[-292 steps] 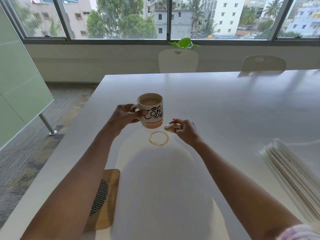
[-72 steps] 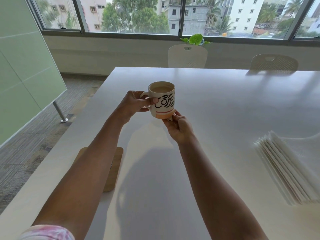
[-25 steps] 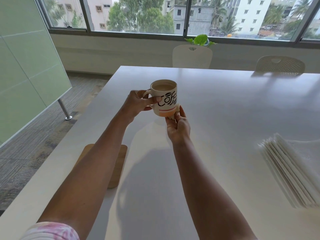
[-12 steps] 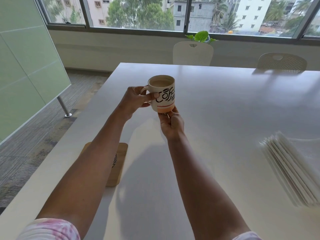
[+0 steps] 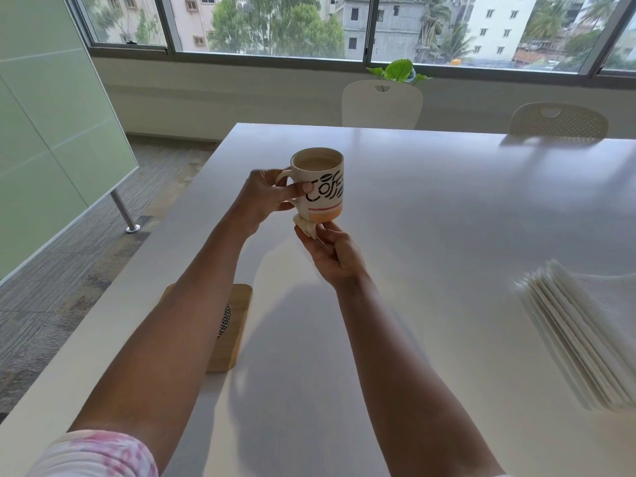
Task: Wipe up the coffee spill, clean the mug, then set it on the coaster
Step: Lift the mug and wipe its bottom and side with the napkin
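A: Mug [image 5: 321, 187]?
B: Held above the table [image 5: 447, 201], upright, coffee inside. Left hand [image 5: 265, 197] grip closed on the handle.
A: Right hand [image 5: 332, 251]?
B: Grip pinching a crumpled tissue [image 5: 305, 227] against the mug's base. Coaster [image 5: 230, 325] nearer, partly under the left forearm.

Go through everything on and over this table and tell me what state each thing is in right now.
Mug: upright, lifted off the table, coffee inside.
Left hand: grips the mug's handle.
Right hand: presses a crumpled napkin to the mug's bottom.
Coaster: flat on the table, nothing on it.
Napkin stack: fanned out, untouched.
Table: no spill visible.
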The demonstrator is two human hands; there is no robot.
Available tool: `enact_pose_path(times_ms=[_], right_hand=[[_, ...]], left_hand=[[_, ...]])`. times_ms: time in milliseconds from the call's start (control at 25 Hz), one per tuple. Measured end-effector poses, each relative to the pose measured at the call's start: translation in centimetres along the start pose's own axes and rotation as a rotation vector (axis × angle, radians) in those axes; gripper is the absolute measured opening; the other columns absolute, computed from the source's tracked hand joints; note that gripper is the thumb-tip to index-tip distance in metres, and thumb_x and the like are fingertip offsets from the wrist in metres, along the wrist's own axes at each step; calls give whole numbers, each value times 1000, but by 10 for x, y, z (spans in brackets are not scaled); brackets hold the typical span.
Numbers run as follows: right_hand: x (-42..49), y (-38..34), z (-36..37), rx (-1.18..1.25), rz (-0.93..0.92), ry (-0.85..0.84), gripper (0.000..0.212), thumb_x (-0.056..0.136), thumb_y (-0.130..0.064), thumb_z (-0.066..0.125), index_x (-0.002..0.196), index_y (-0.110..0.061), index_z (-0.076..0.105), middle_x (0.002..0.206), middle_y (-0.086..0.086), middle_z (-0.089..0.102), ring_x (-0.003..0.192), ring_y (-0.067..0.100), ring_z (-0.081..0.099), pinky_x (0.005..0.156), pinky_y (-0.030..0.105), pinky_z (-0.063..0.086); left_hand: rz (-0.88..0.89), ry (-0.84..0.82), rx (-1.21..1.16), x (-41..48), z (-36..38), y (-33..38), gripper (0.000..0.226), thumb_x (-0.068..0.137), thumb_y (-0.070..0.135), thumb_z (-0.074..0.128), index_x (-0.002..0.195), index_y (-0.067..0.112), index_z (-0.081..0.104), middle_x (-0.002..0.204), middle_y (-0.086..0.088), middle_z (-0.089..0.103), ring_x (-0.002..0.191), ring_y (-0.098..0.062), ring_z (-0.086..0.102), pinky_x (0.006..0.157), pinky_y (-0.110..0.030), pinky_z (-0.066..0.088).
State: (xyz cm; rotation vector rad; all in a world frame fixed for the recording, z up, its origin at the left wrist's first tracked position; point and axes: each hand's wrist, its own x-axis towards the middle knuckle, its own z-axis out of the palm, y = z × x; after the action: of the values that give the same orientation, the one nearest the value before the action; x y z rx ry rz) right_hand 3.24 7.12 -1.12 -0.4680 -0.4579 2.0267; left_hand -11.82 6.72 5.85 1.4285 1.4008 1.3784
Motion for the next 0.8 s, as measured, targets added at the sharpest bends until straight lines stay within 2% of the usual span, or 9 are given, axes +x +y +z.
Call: enact_pose_path(times_ms=[120,240,440,560,640,680,800], right_hand=[[-3,-4,-7,-9,21,-7,41,94,10,33,133,5,47,137,26,52,118,36,57,92,40,52],[-9,-10,-15,-28,25,-26,44,92,11,34,133,7,48,134,28,53,118,37,58,95,41,51],[-15,-24,-31,20,53,5,30,84,7,45,104,10,68,110,28,67,102,37,68,88,43,57],[-20,-35,-38,-86,51,-47,28,84,3,47,86,2,75,97,22,68,93,30,68,88,38,57],[-26,-41,-36,-233,57,-147,22,81,2,48,87,-5,68,90,16,54,88,25,57,89,31,52],[-26,-43,-34,-271,65,-139,22,79,4,49,90,-6,64,90,15,51,88,24,54,90,31,50],[-20,-43,-40,-224,92,37,29,84,9,48,104,-1,67,106,20,62,105,30,61,95,39,52]], left_hand=[[-7,6,10,0,-2,-3,38,81,19,78,95,-12,62,96,-7,76,87,-12,74,64,-23,58],[-1,4,11,0,-4,-5,42,83,18,76,102,-16,61,98,-6,75,86,-10,74,62,-20,57],[-8,25,4,-2,-7,-9,46,82,18,77,106,-17,60,103,-15,74,84,-9,74,62,-18,56],[-14,35,14,-3,-8,-10,46,81,18,78,101,-17,59,101,-15,73,83,-7,74,60,-17,56],[-21,43,6,-4,-8,-9,46,79,19,80,99,-17,59,98,-12,74,83,-8,74,61,-18,56],[-24,45,1,-5,-8,-9,46,79,19,80,99,-17,59,97,-11,75,83,-9,74,61,-19,57],[-26,34,-1,-8,-6,-5,46,80,19,79,100,-17,59,91,-2,76,84,-9,74,61,-19,56]])
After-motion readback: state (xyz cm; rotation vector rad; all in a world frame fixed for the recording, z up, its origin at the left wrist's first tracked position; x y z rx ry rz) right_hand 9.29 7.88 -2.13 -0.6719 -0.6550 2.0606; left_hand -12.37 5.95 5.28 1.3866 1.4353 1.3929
